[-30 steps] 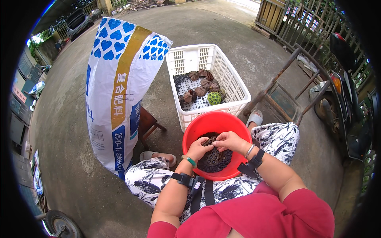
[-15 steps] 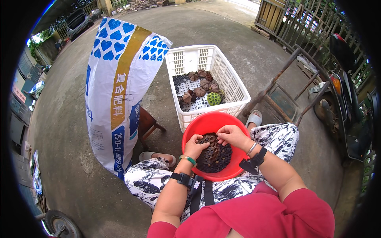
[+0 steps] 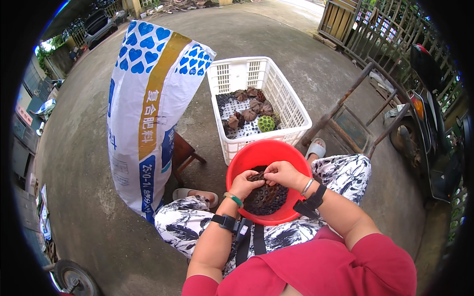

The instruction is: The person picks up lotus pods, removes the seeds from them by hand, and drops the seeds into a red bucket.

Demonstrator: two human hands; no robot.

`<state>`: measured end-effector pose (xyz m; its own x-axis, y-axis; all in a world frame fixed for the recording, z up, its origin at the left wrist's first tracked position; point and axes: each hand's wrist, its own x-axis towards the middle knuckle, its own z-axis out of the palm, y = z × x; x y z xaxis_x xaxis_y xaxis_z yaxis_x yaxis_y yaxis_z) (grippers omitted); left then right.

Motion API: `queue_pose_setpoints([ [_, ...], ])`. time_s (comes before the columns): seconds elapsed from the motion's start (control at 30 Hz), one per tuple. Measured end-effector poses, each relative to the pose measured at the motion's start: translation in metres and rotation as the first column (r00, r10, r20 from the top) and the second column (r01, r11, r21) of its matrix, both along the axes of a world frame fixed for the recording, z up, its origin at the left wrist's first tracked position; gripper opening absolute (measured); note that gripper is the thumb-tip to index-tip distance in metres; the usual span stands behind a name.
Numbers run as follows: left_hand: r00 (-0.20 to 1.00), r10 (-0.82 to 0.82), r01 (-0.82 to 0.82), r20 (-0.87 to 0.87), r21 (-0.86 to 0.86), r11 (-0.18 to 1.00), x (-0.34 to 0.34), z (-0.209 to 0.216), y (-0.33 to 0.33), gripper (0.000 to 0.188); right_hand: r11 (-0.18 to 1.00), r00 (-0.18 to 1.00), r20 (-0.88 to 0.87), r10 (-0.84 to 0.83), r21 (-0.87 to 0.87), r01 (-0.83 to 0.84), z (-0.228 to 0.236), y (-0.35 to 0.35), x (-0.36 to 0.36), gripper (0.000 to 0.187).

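Observation:
A dried brown lotus seed pod [image 3: 263, 196] is held tilted over the red basin [image 3: 242, 157] between my knees. My left hand [image 3: 245, 184] grips it by its left side, thumb on top. At the pod's upper edge, the fingers of my right hand [image 3: 286, 174] are pinched against it; whether a seed sits between them is hidden. Dark lotus seeds [image 3: 280, 196] cover the basin's bottom under the pod. Just beyond stands a white slatted crate [image 3: 295, 111], holding several brown pods [image 3: 250, 115], one green pod [image 3: 266, 123] and loose dark seeds.
On the left a tall white sack [image 3: 131, 113] with blue hearts rises beside a small wooden stool [image 3: 185, 154]. An old chair frame [image 3: 351, 126] stands to the right, near a parked motorbike [image 3: 434, 143]. A wheel [image 3: 76, 278] shows at lower left.
My right hand has shifted slightly left and down, onto the pod's upper edge. The pod has tipped, its face turned more toward me. My left hand still grips it.

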<state>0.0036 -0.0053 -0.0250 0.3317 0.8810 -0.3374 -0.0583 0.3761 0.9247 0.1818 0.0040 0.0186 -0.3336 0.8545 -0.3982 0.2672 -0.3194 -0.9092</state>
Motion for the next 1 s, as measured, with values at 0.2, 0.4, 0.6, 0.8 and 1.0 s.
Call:
queue_pose_setpoints([
  [0.2, 0.996, 0.071, -0.072, -0.051, -0.016, 0.997, 0.0, 0.005, 0.003, 0.042, 0.913, 0.953, 0.292, -0.081, 0.406, -0.047, -0.004, 0.013, 0.029, 0.028],
  [0.4, 0.944, 0.126, -0.085, 0.305, -0.143, 0.986, 0.003, 0.025, 0.005, 0.037, 0.998, 0.995, -0.086, 0.043, 0.049, -0.038, 0.01, 0.005, 0.014, 0.03],
  [0.6, 0.936, 0.083, -0.018, 0.342, -0.189, 0.982, 0.004, 0.031, 0.001, 0.033, 0.994, 0.976, -0.188, -0.113, -0.011, 0.113, 0.012, 0.003, 0.015, 0.031],
  [0.8, 0.883, 0.05, 0.052, 0.467, -0.201, 0.978, 0.007, 0.033, 0.0, 0.029, 0.987, 0.929, -0.341, -0.146, -0.11, 0.115, 0.015, -0.001, 0.016, 0.026],
  [1.0, 0.818, -0.042, 0.14, 0.574, -0.128, 0.982, 0.004, 0.043, -0.004, 0.034, 0.933, 0.81, -0.547, -0.211, -0.36, -0.001, 0.024, -0.005, 0.013, 0.024],
])
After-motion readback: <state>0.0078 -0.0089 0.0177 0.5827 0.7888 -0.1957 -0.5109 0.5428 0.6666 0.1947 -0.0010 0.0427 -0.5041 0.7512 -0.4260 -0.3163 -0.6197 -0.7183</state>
